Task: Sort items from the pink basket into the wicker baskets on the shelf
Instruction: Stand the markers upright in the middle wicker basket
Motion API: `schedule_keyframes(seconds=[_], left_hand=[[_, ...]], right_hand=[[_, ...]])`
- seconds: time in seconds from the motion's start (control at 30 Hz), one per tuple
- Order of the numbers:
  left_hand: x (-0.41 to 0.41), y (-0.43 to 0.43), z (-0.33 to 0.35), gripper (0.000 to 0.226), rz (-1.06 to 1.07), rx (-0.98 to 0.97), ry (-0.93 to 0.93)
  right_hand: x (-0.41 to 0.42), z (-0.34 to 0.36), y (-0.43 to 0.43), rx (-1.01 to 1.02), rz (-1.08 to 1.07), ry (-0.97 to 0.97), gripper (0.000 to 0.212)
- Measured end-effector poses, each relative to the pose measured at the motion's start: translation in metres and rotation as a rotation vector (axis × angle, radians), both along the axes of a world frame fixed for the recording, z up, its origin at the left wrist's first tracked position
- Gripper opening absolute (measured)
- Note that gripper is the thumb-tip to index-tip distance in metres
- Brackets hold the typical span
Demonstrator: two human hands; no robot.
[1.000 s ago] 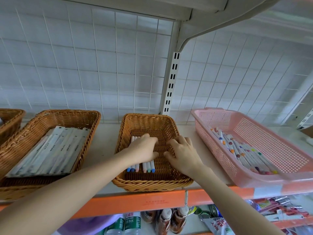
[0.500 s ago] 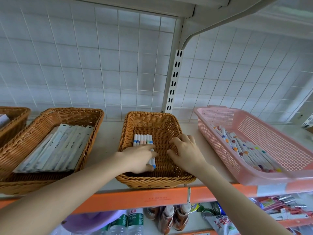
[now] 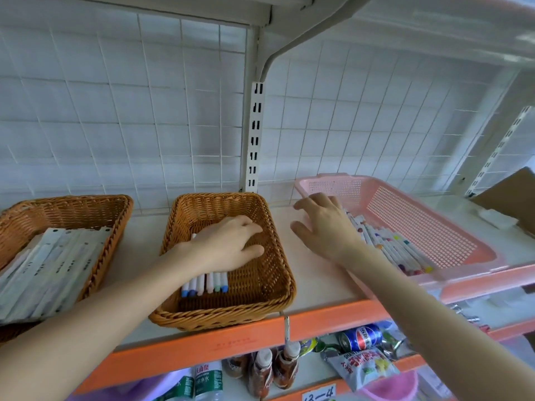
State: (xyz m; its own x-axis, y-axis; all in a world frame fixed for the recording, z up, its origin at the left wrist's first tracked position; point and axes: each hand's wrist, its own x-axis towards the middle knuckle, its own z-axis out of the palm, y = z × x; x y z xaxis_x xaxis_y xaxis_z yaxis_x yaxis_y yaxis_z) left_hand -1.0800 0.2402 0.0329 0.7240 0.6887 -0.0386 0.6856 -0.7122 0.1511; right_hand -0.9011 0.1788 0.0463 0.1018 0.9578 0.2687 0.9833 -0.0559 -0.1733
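Left hand point(image 3: 228, 247) laid flat, fingers straight, on marker row point(image 3: 205, 282); caps seen at 6 o'clock. Right hand point(image 3: 324, 227) spread, empty; loose markers point(image 3: 390, 247) at 4 o'clock.

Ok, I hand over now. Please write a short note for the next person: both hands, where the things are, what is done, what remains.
Left hand: open, resting on the sorted markers in the middle wicker basket.
Right hand: open, fingers spread, holding nothing, over the loose markers in the pink basket.
Done: one short row of markers lies in the middle basket.
Remains: the pile in the pink basket must go over.
Other wicker basket, far left: white packets.
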Motion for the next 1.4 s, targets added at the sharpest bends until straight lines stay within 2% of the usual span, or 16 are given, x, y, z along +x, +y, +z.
schedule_keyframes(seconds=[0.17, 0.3, 0.47, 0.77, 0.87, 0.97, 1.13, 1.23, 1.3, 1.4], left_hand=[[0.066, -0.005, 0.019, 0.049, -0.070, 0.085, -0.201], [0.123, -0.013, 0.022, 0.045, -0.126, 0.102, -0.266], [0.180, -0.012, 0.015, 0.038, -0.136, 0.047, -0.287], [0.211, -0.011, -0.003, 0.028, -0.074, -0.009, -0.233], [0.212, -0.012, -0.004, 0.025, -0.064, 0.010, -0.208], [0.213, -0.010, -0.006, 0.024, -0.073, 0.033, -0.188], [0.215, -0.004, -0.011, 0.027, -0.069, 0.037, -0.208], [0.216, -0.004, -0.010, 0.024, -0.063, 0.064, -0.160], [0.218, -0.003, -0.010, 0.026, -0.049, 0.064, -0.107], [0.228, -0.001, -0.007, 0.026, -0.047, 0.015, -0.050]], right_hand=[[0.084, 0.021, -0.024, -0.017, -0.161, -0.021, 0.040], [0.136, 0.024, -0.046, -0.165, -0.268, -0.033, 0.040], [0.182, 0.010, -0.046, -0.356, -0.301, 0.003, 0.035], [0.190, 0.003, 0.004, -0.614, -0.208, 0.088, 0.031], [0.187, -0.006, 0.023, -0.705, -0.250, 0.153, 0.036], [0.182, -0.013, 0.033, -0.816, -0.297, 0.227, 0.030], [0.190, -0.021, 0.045, -0.944, -0.342, 0.259, 0.032], [0.200, -0.016, 0.043, -0.902, -0.378, 0.351, 0.025], [0.208, -0.009, 0.036, -0.807, -0.378, 0.455, 0.014], [0.221, 0.003, 0.018, -0.647, -0.346, 0.629, 0.010]])
